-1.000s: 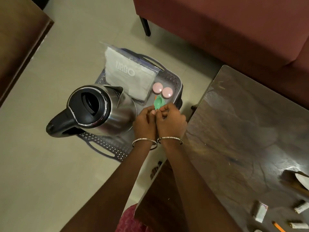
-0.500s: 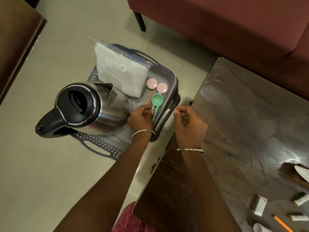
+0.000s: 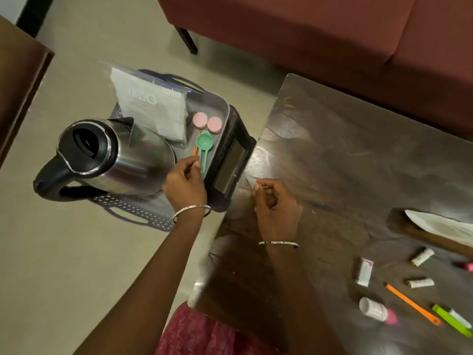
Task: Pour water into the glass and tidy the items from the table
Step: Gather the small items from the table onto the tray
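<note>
A steel kettle [image 3: 107, 160] with a black handle and open top stands in a grey perforated tray [image 3: 138, 216] on the floor side. In the tray lie a white pouch [image 3: 151, 111], two pink caps [image 3: 201, 120] and a green spoon [image 3: 203, 142] over an orange one [image 3: 195, 150]. My left hand [image 3: 185, 185] pinches the green spoon's handle. My right hand [image 3: 275, 203] hovers over the dark table's [image 3: 358, 149] near-left edge, fingers curled, nothing seen in them. No glass is in view.
Small tubes [image 3: 364, 271], a white bottle with a pink cap [image 3: 373, 309], an orange stick [image 3: 412, 303], a green pen [image 3: 451, 320] and white paper [image 3: 440, 224] lie at the table's right. A black stool [image 3: 230, 162] carries the tray. A maroon sofa [image 3: 307, 34] stands behind.
My right hand has let go of the green spoon and drawn back right over the table edge. My left hand stays at the spoon's handle in the tray.
</note>
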`<state>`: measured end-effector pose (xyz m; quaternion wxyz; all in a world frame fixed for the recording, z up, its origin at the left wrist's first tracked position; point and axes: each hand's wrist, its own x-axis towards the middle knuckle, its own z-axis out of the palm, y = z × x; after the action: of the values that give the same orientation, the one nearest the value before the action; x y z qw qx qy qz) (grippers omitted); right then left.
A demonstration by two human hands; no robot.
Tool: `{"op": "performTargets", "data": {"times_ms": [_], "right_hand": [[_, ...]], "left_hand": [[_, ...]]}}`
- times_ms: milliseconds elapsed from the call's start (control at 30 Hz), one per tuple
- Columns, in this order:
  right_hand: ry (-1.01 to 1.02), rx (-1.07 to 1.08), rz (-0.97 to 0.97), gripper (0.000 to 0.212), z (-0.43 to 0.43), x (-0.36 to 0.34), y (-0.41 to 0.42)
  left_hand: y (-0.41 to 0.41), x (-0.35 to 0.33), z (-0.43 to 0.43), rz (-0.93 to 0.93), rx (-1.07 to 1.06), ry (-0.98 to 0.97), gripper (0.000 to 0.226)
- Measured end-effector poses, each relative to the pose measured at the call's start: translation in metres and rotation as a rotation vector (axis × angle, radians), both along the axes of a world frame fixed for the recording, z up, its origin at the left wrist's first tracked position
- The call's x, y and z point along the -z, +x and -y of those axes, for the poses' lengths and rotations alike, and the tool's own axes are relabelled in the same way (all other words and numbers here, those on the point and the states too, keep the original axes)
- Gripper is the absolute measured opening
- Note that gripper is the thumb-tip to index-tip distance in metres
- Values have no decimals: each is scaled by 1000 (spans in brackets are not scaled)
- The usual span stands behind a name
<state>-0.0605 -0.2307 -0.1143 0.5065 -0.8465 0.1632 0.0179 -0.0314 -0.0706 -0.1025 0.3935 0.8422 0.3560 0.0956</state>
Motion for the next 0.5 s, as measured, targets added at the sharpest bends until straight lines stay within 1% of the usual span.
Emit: {"op": "performTargets", "data": {"times_ms": [67,133,267,367,500], "right_hand": [[-11,-11,41,6,9,-8,-10],[-33,-15,66,7,23,-15,-24],[-59,2,48,5,66,-23,-61],[-97,41,20,7,108,-26,-95],[-146,96,-12,6,163,-27,-138]], "left_hand": [[-12,-13,18,81,13,4,16],[-28,-22,43,111,55,-43,15],[-68,-26,103,36,188,-235,15],[-102,-27,153,-59,291,-298,11],[-140,-28,216,-63,343,-361,11]]}}
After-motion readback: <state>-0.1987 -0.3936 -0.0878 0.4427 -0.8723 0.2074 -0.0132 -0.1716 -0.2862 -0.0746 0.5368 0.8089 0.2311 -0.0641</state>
